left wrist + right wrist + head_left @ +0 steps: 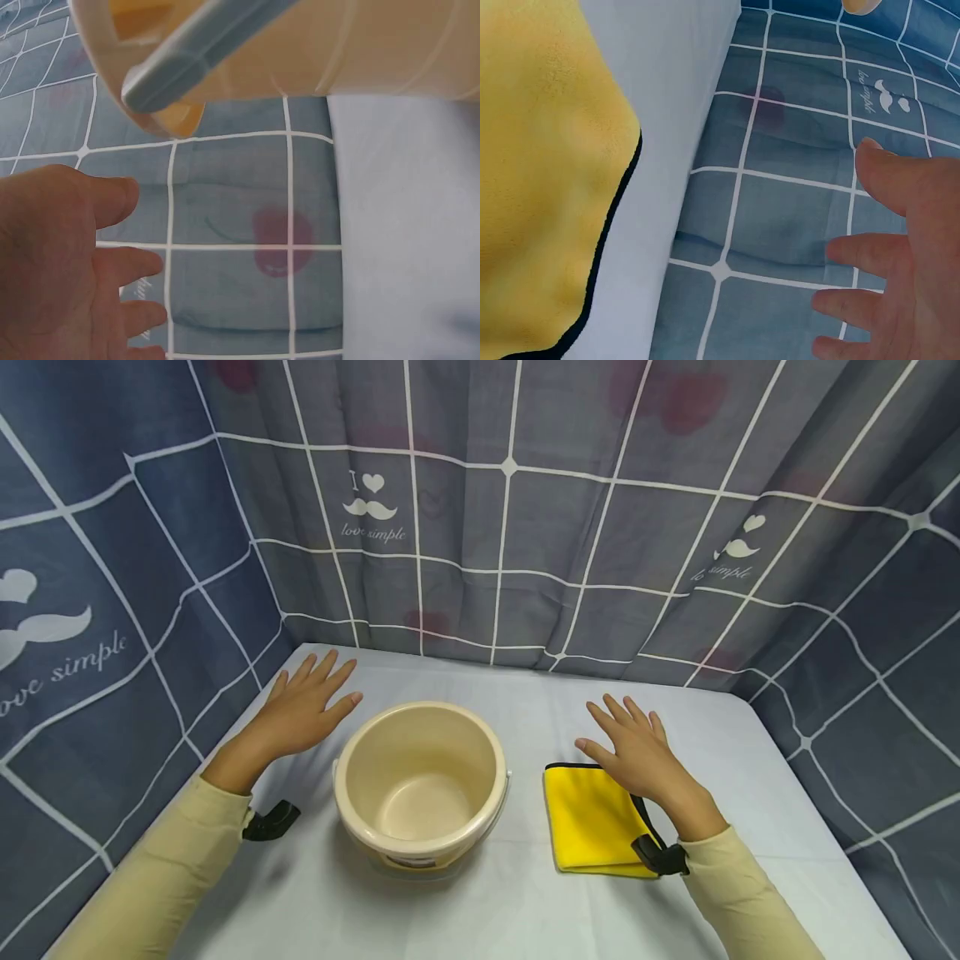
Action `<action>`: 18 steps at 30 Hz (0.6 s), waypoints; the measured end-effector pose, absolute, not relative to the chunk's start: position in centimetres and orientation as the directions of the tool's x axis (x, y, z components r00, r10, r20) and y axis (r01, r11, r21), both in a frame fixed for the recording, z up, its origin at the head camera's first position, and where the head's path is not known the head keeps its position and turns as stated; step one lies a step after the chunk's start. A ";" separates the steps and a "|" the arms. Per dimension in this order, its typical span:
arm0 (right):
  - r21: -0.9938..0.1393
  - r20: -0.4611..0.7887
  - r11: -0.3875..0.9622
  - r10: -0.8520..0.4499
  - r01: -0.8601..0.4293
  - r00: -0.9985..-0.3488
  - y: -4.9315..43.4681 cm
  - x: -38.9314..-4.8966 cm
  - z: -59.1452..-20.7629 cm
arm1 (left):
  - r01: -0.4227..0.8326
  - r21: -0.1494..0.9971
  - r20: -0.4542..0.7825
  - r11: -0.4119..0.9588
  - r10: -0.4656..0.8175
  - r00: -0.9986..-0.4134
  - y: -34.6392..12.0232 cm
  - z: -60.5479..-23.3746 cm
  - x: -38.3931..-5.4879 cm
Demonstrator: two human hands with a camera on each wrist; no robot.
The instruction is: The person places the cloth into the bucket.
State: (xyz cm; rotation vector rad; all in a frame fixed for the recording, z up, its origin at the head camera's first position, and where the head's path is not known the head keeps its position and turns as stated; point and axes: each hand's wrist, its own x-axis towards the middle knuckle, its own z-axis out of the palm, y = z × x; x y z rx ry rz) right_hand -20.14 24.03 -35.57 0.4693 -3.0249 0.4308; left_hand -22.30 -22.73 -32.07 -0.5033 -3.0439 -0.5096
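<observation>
A cream plastic bucket (420,835) stands upright on the white tabletop, its thin handle lowered along the right side. To its left my left hand (300,706) hovers with fingers spread, holding nothing. A folded yellow cloth (588,827) with black edging lies to the right of the bucket. Over the cloth's far right part is my right hand (637,752), fingers extended and grasping nothing. The left wrist view shows the bucket's side (360,52) close by, apart from the fingers. In the right wrist view the cloth (547,187) lies beside the hand, also apart from it.
A white-covered table (525,902) bears both things. Dark grey-blue curtains (465,527) with white grid lines hang behind it and at both sides. Each wrist carries a small black device, the left one (272,821) near the bucket, the right one (660,855) over the cloth.
</observation>
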 end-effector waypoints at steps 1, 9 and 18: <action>-0.267 0.093 0.914 -0.290 -0.305 -0.952 24.1 -20.1 -35.6 | 0.317 0.320 0.069 0.893 0.311 -0.948 -22.7 -32.1 -22.3; -0.280 0.097 0.911 -0.286 -0.301 -0.953 24.5 -19.5 -36.3 | 0.326 0.328 0.078 0.887 0.318 -0.945 -22.6 -32.4 -22.1; -0.294 0.100 0.906 -0.287 -0.304 -0.953 24.6 -19.5 -37.0 | 0.330 0.355 0.103 0.875 0.314 -0.944 -22.6 -32.5 -21.8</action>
